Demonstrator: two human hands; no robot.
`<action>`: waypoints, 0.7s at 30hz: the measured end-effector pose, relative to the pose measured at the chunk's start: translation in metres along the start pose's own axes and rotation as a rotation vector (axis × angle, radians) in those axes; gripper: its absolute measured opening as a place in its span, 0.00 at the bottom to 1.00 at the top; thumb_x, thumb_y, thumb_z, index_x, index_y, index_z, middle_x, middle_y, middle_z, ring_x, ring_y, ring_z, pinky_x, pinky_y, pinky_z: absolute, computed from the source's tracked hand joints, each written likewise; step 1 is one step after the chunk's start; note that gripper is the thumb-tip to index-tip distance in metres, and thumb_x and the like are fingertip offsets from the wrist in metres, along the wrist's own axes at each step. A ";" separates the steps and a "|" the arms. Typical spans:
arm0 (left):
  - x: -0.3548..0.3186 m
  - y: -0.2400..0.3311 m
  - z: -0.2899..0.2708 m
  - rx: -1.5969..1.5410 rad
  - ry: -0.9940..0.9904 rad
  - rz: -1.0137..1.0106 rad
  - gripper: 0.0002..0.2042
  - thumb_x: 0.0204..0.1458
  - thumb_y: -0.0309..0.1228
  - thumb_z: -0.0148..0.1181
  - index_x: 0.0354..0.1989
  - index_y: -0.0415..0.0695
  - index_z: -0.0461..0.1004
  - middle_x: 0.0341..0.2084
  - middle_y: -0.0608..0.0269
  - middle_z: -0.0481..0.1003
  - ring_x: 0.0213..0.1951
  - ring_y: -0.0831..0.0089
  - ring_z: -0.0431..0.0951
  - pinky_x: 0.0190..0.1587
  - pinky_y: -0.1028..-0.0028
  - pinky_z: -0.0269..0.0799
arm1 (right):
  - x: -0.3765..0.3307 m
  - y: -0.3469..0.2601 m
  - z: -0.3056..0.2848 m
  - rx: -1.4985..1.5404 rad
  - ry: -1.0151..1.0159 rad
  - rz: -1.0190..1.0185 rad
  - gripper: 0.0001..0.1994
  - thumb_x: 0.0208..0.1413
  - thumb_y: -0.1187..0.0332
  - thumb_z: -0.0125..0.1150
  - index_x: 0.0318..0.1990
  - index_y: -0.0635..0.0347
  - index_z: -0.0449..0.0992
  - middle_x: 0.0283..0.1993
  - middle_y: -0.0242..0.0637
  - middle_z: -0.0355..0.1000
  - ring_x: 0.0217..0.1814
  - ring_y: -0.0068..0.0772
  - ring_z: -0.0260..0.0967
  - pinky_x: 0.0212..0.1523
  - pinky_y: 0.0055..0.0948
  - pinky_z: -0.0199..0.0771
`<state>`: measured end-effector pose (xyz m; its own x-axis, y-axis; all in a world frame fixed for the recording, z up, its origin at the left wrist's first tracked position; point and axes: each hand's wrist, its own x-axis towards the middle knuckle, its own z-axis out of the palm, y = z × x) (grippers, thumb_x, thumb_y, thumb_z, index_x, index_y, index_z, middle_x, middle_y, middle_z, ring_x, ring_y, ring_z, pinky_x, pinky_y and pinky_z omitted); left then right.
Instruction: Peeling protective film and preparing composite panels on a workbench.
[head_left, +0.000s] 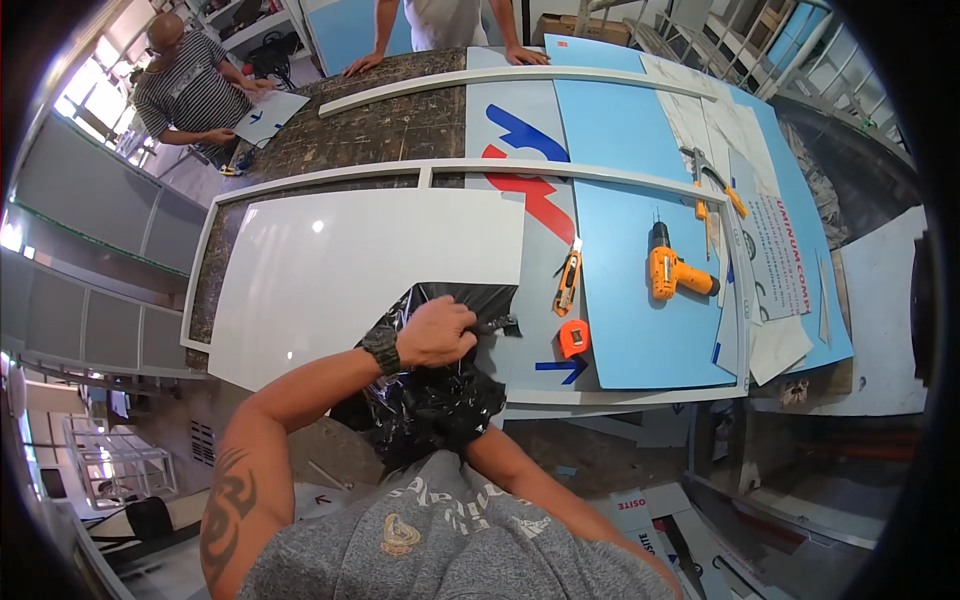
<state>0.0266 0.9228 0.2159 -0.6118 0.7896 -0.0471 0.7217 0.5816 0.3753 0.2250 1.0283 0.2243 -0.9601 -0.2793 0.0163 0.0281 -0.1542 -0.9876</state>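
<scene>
A large glossy white panel (330,240) lies inside a white rectangular frame (330,182) on the worktable. Shiny black plastic film (430,405) is bunched over the panel's near right part and hangs past the near edge towards my body. My left hand (437,332), with a dark watch on its wrist, is closed on the film above the panel. From the lower right my right forearm (505,462) reaches in under the crumpled film, which hides my right hand. A small torn black piece (508,325) sticks out just right of my left hand.
Right of the panel lie an orange utility knife (568,282), an orange tape measure (574,339) and an orange cordless drill (675,270) on blue sheets (630,345). Clamps (715,190) sit farther right. One person (190,90) holds a small sheet; another person's hands (525,55) rest on the far edge.
</scene>
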 end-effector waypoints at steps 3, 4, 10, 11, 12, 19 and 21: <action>-0.030 0.011 -0.026 -0.011 0.255 0.061 0.15 0.58 0.38 0.57 0.30 0.39 0.82 0.33 0.55 0.81 0.33 0.51 0.79 0.38 0.61 0.75 | -0.007 -0.026 0.008 0.064 -0.044 0.008 0.19 0.70 0.70 0.55 0.66 0.60 0.74 0.65 0.36 0.75 0.59 0.31 0.72 0.63 0.30 0.72; -0.037 0.016 -0.035 -0.024 0.354 0.030 0.13 0.58 0.37 0.59 0.30 0.40 0.82 0.33 0.56 0.81 0.33 0.53 0.79 0.37 0.62 0.75 | -0.015 -0.037 0.017 0.275 0.038 0.400 0.20 0.68 0.72 0.56 0.67 0.60 0.74 0.66 0.36 0.74 0.61 0.30 0.71 0.65 0.29 0.70; -0.112 0.043 -0.021 -0.358 0.657 -0.081 0.07 0.55 0.31 0.68 0.29 0.40 0.81 0.29 0.62 0.78 0.29 0.61 0.77 0.34 0.68 0.73 | 0.040 0.076 0.024 -0.076 0.058 -0.078 0.21 0.62 0.70 0.60 0.63 0.60 0.75 0.60 0.40 0.77 0.55 0.39 0.75 0.60 0.34 0.74; -0.133 0.042 -0.018 -0.463 0.705 -0.184 0.06 0.54 0.29 0.69 0.29 0.39 0.81 0.27 0.61 0.78 0.27 0.63 0.75 0.33 0.69 0.72 | 0.018 0.099 0.018 -0.151 0.060 -0.165 0.21 0.61 0.69 0.61 0.63 0.60 0.76 0.59 0.40 0.77 0.54 0.41 0.76 0.58 0.35 0.75; -0.154 0.039 -0.013 -0.570 0.748 -0.289 0.06 0.53 0.26 0.70 0.28 0.39 0.81 0.26 0.61 0.79 0.25 0.64 0.74 0.32 0.70 0.71 | 0.008 0.118 0.011 -0.228 0.057 -0.251 0.22 0.60 0.69 0.61 0.62 0.60 0.76 0.58 0.41 0.78 0.53 0.43 0.76 0.57 0.35 0.76; -0.332 -0.019 0.062 -0.473 1.060 -0.980 0.06 0.58 0.28 0.69 0.32 0.39 0.82 0.26 0.62 0.80 0.26 0.71 0.75 0.34 0.71 0.74 | -0.073 -0.016 -0.097 -0.936 -0.123 0.387 0.07 0.54 0.67 0.70 0.33 0.62 0.84 0.31 0.38 0.79 0.27 0.33 0.67 0.30 0.32 0.71; -0.368 -0.040 0.082 -0.494 1.095 -1.096 0.07 0.58 0.30 0.69 0.35 0.40 0.82 0.27 0.62 0.81 0.28 0.71 0.76 0.35 0.71 0.75 | -0.035 -0.046 -0.135 -1.079 0.081 0.221 0.07 0.55 0.69 0.71 0.33 0.64 0.82 0.29 0.37 0.76 0.26 0.33 0.66 0.30 0.32 0.69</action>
<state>0.2496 0.6255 0.1424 -0.8150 -0.5729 0.0866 -0.2277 0.4541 0.8613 0.2196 1.1729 0.2485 -0.9803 -0.1301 -0.1484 -0.0189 0.8104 -0.5855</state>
